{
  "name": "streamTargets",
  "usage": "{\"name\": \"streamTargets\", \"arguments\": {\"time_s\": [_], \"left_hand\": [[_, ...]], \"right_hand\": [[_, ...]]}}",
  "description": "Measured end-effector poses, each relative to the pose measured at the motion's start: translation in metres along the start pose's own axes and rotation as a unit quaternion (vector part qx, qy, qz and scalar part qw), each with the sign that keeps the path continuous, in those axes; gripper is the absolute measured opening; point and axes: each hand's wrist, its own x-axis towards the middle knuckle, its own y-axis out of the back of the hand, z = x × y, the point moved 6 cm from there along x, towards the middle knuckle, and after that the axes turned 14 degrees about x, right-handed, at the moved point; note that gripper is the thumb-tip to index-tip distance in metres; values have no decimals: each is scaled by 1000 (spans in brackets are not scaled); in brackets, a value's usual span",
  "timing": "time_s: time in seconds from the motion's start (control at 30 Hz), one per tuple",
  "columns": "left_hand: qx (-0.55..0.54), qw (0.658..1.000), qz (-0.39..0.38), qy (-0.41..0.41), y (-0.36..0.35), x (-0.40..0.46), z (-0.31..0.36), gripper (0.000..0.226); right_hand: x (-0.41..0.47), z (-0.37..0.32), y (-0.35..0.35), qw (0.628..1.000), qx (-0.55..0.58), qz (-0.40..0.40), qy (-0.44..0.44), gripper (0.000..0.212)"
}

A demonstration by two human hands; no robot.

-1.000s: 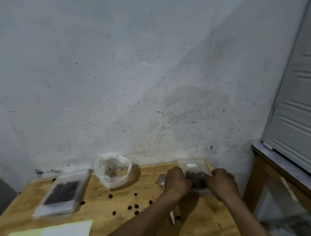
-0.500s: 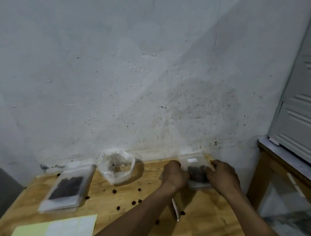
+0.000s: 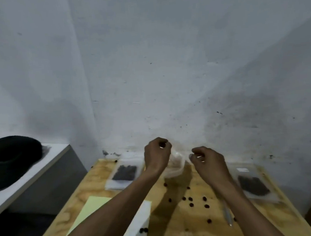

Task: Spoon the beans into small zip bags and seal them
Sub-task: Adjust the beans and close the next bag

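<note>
Both hands, left (image 3: pixel 157 154) and right (image 3: pixel 206 159), pinch opposite rim edges of the crumpled clear plastic bean bag (image 3: pixel 174 167) between them at the wooden worktop's (image 3: pixel 176 217) far edge.

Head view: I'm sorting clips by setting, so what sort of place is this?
Probably a makeshift home or back-room packing spot, not a factory: a bare plywood table against a stained wall, filled zip bags and loose beans.

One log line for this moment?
phase: opening bean bag | left hand: pinches rim | right hand: pinches rim | filled zip bags: flat on table
</note>
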Motion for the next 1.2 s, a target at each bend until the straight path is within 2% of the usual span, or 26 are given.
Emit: {"name": "streamTargets", "arguments": {"time_s": [0.07,0.13,0.23,0.33,0.47,0.6,0.67,0.77,0.83,0.97,1.07,1.13,1.2], "left_hand": [[48,998,30,28,27,8,-31,26],[144,987,24,60,47,16,-65,33],[316,938,-55,129,66,19,-114,39],[347,914,-117,173,77,12,-149,49],[276,932,-145,185,74,4,-173,45],[172,965,-92,177,80,0,-175,42],[93,976,-63,186,87,-1,-173,46],[-61,980,-21,191,101,-1,-168,36],[-136,974,-12,180,114,-1,-164,37],[-202,972,-34,112,138,-4,-156,20],[-211,971,7,111,160,-6,-168,13],[-206,971,31,119,172,-8,-178,11],[-202,970,42,129,180,-12,-188,13]], "right_hand": [[-3,-22,-38,998,19,-50,25,29],[-5,-35,-78,995,3,-100,27,24],[-10,-35,-136,981,-17,-190,-39,26],[-16,-27,-172,974,-14,-206,-96,31],[-19,-20,-193,972,4,-193,-137,31],[-17,-21,-192,975,32,-145,-165,26],[-15,-24,-186,977,59,-113,-171,17],[-11,-34,-178,976,127,-75,-160,4],[-10,-42,-176,974,155,-70,-147,10],[-16,-63,-181,977,156,-91,-114,26],[-28,-78,-192,987,85,-121,-58,41],[-40,-89,-207,984,16,-178,5,37],[-59,-94,-228,963,-63,-260,46,35]]}}
